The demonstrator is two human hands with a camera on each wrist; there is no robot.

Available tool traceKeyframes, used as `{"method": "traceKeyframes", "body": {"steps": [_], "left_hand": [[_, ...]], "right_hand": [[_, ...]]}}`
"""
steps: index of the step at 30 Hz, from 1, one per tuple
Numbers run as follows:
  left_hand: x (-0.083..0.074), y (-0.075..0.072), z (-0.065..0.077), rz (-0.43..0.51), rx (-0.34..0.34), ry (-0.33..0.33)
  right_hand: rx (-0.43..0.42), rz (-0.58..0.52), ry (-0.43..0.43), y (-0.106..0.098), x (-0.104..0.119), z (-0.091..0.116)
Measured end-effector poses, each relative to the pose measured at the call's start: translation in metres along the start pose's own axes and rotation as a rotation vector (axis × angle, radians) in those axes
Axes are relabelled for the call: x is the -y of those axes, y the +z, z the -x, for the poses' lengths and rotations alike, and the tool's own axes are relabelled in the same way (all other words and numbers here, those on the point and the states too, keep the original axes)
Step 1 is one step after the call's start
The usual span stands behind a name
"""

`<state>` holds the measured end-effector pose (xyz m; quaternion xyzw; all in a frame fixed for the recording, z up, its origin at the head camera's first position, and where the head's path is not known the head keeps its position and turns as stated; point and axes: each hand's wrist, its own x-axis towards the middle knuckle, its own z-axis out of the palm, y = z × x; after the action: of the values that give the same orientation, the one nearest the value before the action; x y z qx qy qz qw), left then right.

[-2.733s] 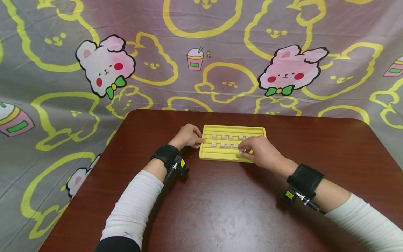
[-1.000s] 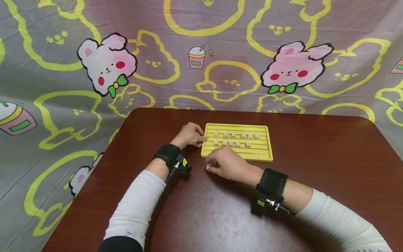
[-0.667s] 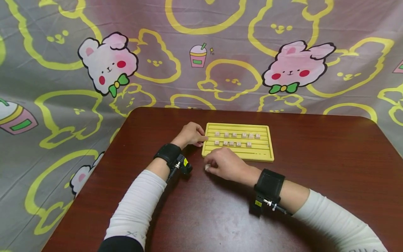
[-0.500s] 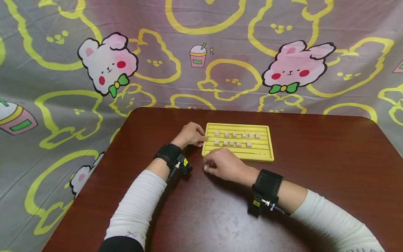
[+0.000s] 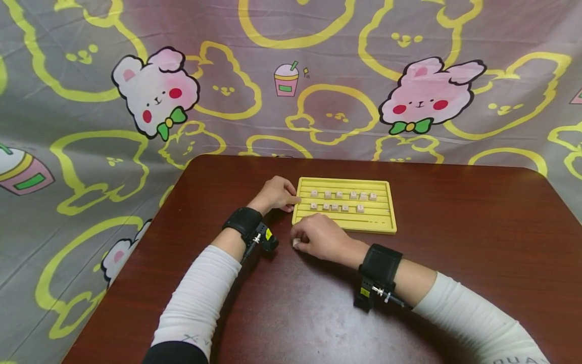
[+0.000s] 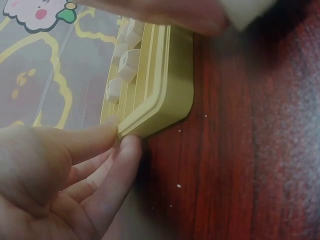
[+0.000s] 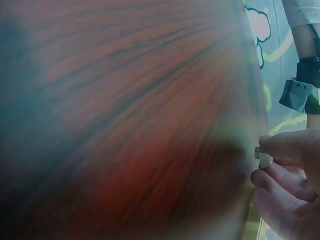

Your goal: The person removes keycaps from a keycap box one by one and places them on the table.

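Note:
A shallow yellow tray with raised ridges lies on the table, bearing two rows of small white lettered cubes. My left hand pinches the tray's left edge between thumb and finger; the left wrist view shows this grip at the tray's corner. Just in front of the tray's near-left part, my right hand pinches one small white cube between thumb and fingers. The right wrist view shows that cube from the side. Part of the tray's near edge is hidden behind the right hand.
The dark red-brown table extends on both sides of the tray. A grey cloth printed with cartoon rabbits hangs behind it and along the left. Tiny white specks dot the tabletop near the left hand.
My right hand has moved left and nearer, from over the tray's right part to in front of its left part, carrying the cube. Lately it creeps slightly left. My left hand keeps its grip.

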<state>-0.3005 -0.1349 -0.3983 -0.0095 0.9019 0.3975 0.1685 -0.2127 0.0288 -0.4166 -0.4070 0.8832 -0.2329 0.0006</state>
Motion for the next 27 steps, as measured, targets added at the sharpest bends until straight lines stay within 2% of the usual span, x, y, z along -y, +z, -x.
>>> {"method": "traceKeyframes", "body": {"steps": [8,27], "left_hand": [[0.0004,0.0002,-0.0008,0.005,-0.003,0.001],[0.0011,-0.0001,-0.0013,-0.001,-0.009,0.007]], "right_hand": [[-0.009,0.031,-0.025,0.0038,0.0022,-0.0027],[0.01,0.053,-0.001,0.0055,0.0057,-0.0058]]}}
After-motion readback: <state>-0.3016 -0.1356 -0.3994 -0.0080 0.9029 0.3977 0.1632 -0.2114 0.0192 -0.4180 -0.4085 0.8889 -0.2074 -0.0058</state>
